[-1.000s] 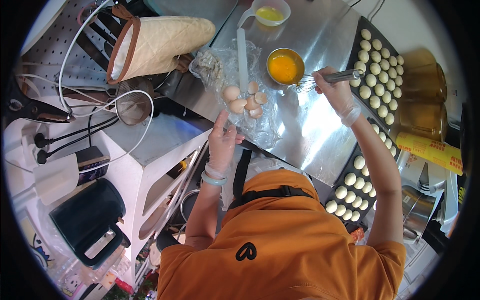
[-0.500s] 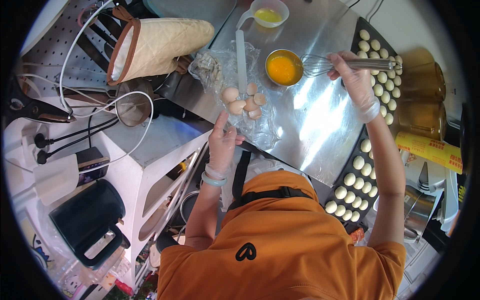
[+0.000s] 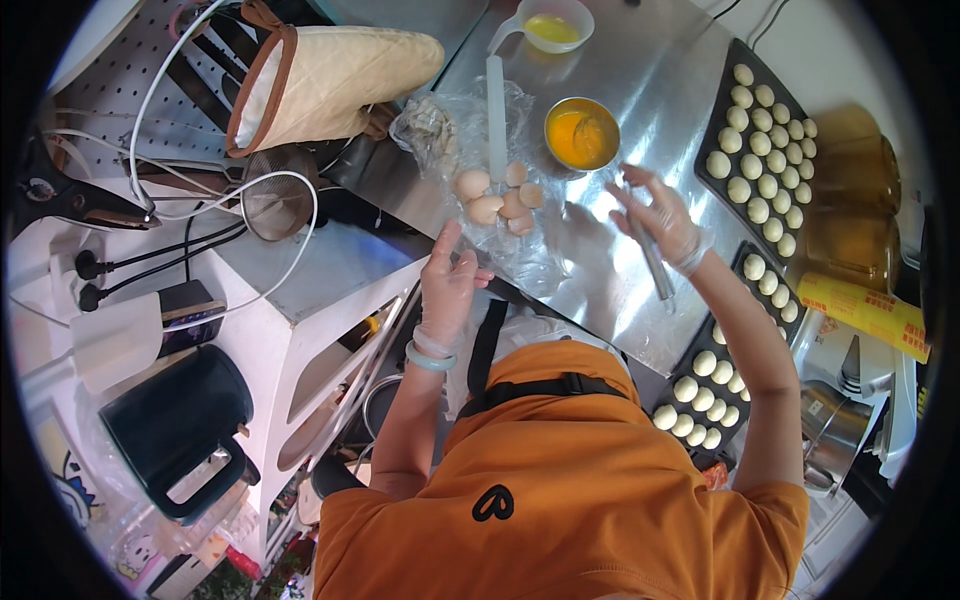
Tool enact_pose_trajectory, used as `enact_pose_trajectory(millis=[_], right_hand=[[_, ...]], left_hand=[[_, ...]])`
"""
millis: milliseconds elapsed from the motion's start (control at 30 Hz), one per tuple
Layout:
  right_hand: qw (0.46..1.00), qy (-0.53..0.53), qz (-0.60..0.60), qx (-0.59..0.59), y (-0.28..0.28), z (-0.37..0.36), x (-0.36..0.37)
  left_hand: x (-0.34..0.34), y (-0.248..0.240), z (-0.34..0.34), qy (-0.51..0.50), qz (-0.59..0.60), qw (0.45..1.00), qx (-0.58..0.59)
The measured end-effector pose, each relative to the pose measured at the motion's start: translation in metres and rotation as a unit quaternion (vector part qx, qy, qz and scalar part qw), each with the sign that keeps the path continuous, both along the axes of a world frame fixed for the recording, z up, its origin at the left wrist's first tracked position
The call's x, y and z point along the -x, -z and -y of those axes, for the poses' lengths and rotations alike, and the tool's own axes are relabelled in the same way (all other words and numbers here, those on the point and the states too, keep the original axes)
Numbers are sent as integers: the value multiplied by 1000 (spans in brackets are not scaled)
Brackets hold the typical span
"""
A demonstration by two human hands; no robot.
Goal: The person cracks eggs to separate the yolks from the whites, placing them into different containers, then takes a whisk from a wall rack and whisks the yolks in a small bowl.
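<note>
A small metal bowl [image 3: 607,157] of beaten orange-yellow egg stands on the steel worktop. A whisk [image 3: 655,265] has its wire head dipping into the egg and its metal handle slanting back toward me. In a clear plastic glove, my right hand [image 3: 665,218] is around the whisk below the bowl, its fingers loosely curled and partly spread. My left hand [image 3: 446,285], also gloved, holds nothing; its index finger points forward by the worktop edge. Just beyond it, several cracked eggshells [image 3: 487,208] lie on crumpled clear plastic film [image 3: 540,262] beside a pale, flat-handled tool [image 3: 495,110].
A cup with yellowish liquid [image 3: 552,33] stands at the back. Dark trays [image 3: 712,188] of pale round dough balls line the right side. To the left are an oven mitt [image 3: 350,75], a strainer [image 3: 277,200], cables, and a dark jug [image 3: 175,430] on a white shelf unit.
My right hand has come nearer and lower, and the whisk has swung from pointing right to slanting toward me, its head now inside the bowl. My left hand stays much the same.
</note>
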State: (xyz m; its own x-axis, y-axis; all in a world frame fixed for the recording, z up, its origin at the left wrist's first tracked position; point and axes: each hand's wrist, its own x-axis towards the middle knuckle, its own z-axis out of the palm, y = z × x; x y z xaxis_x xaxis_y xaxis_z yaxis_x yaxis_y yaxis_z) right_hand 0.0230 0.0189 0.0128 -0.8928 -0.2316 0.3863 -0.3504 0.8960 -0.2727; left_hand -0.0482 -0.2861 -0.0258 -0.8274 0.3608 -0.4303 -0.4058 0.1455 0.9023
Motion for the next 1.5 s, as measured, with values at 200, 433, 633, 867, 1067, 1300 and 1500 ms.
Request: enact_pose_trajectory(millis=[200, 433, 633, 867, 1067, 1300, 1500], right_hand=[[973, -211, 48, -77, 62, 14, -5], [962, -248, 39, -105, 85, 6, 8], [966, -225, 27, -127, 99, 8, 18], [956, -233, 23, -178, 124, 10, 24], [949, -233, 57, -206, 122, 5, 24], [954, -223, 61, -191, 116, 3, 20], [953, -217, 87, -192, 114, 1, 19]], left_hand=[[-3, -3, 9, -13, -14, 999, 28], [-10, -11, 15, -43, 3, 998, 47], [-18, -6, 17, -58, 6, 997, 41], [-18, -8, 13, -57, -1, 998, 36], [-18, -12, 10, -72, 5, 997, 29], [-14, -17, 6, -67, -7, 998, 15], [-13, -24, 6, -57, -11, 998, 15]])
